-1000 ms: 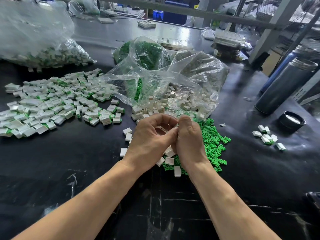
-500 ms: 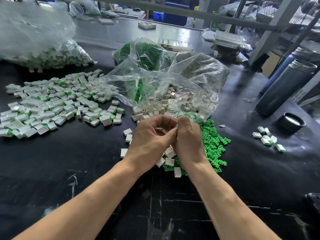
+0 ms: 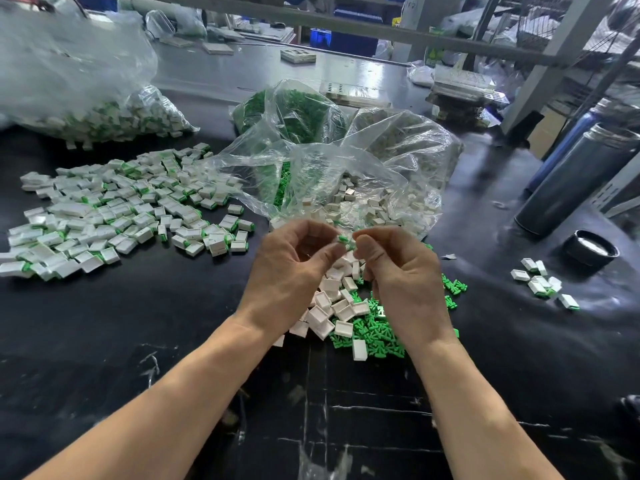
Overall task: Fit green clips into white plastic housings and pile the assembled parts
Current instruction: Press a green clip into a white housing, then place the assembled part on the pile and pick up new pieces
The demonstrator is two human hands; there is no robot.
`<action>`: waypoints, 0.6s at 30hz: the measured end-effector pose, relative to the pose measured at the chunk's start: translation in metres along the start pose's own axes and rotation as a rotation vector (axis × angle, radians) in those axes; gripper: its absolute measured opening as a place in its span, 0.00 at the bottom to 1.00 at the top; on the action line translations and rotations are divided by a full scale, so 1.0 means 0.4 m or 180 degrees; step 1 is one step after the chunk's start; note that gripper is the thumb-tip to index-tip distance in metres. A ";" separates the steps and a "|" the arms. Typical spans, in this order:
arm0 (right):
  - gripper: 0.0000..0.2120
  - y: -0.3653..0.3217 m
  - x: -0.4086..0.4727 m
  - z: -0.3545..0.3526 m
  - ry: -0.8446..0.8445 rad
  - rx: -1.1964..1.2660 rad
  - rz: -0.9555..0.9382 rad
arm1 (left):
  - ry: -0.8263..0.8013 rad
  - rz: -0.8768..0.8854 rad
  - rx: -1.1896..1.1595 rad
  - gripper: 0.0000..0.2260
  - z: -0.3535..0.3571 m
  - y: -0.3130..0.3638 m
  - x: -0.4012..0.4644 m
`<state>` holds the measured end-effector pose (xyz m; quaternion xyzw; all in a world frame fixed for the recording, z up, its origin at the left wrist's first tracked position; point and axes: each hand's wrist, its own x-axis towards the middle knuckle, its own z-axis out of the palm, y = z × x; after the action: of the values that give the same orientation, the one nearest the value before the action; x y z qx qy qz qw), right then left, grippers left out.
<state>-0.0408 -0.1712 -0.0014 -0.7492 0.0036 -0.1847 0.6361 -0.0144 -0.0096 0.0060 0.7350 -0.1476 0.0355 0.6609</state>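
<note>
Hands (image 3: 346, 268) pinch a half-hidden green clip (image 3: 344, 240).

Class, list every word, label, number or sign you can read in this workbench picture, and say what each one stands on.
None can be read.
Grey post at the back: faint dark marks, too blurred to read.
Green-and-white packet at the back: print too small to read.
White housings, green clips and clear plastic bags: no lettering shows.
</note>
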 end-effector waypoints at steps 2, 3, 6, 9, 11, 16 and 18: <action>0.03 -0.002 -0.004 0.005 -0.0094 -0.0147 -0.0125 | -0.0025 0.0013 -0.0018 0.06 0.001 0.000 0.000; 0.05 -0.001 -0.005 0.008 -0.0117 -0.0180 -0.0164 | -0.0027 0.0022 -0.0037 0.06 0.001 -0.001 0.000; 0.08 -0.004 -0.006 0.011 -0.0092 -0.0207 -0.0205 | -0.0047 0.0091 0.0014 0.06 0.001 -0.001 0.000; 0.09 -0.008 -0.006 0.009 -0.0060 -0.0278 -0.0188 | -0.0044 0.0174 0.0136 0.06 0.001 -0.002 0.000; 0.07 -0.010 -0.008 0.006 -0.0052 -0.0433 -0.0182 | 0.0000 0.0214 0.0273 0.06 -0.001 -0.007 0.002; 0.04 -0.016 -0.010 0.007 0.0015 -0.1111 -0.0526 | 0.0079 0.0426 0.0705 0.08 -0.002 -0.015 0.002; 0.03 -0.019 -0.007 0.006 -0.0002 -0.1395 -0.0714 | 0.0128 0.0537 0.0858 0.08 -0.003 -0.017 0.002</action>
<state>-0.0445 -0.1668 0.0046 -0.8650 -0.0399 -0.2487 0.4339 -0.0117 -0.0080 -0.0001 0.8012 -0.1894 0.1251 0.5537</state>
